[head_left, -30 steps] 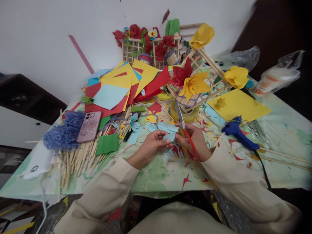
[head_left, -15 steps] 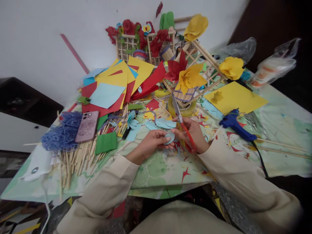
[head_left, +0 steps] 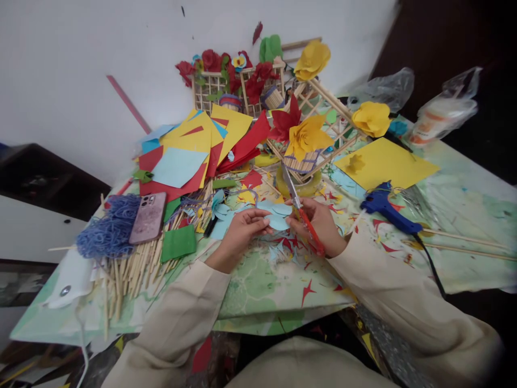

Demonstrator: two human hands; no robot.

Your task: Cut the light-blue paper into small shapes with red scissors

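Note:
Between my two hands is a light blue paper petal (head_left: 278, 222). My left hand (head_left: 247, 230) pinches its left end with thumb and fingers. My right hand (head_left: 319, 226) is closed around red-handled scissors (head_left: 307, 225), whose blades point up and away from me. The fingertips of that hand also touch the petal's right end. More light blue paper petals (head_left: 270, 206) lie on the table just beyond the fingers. Left of them sits a light blue paper flower (head_left: 218, 206). Paper scraps (head_left: 283, 249) are scattered below my hands.
A blue glue gun (head_left: 390, 209) lies at right near a yellow sheet (head_left: 388, 164). To the left are a phone (head_left: 148, 218), blue yarn (head_left: 107, 226) and bamboo sticks (head_left: 133, 275). Coloured sheets (head_left: 180, 167) and stick trellises with paper flowers (head_left: 311, 137) stand behind.
The petal between my hands has turned to lie flatter and wider, and my left hand has shifted slightly left. The scissors stay in my right hand. The view has tilted a little.

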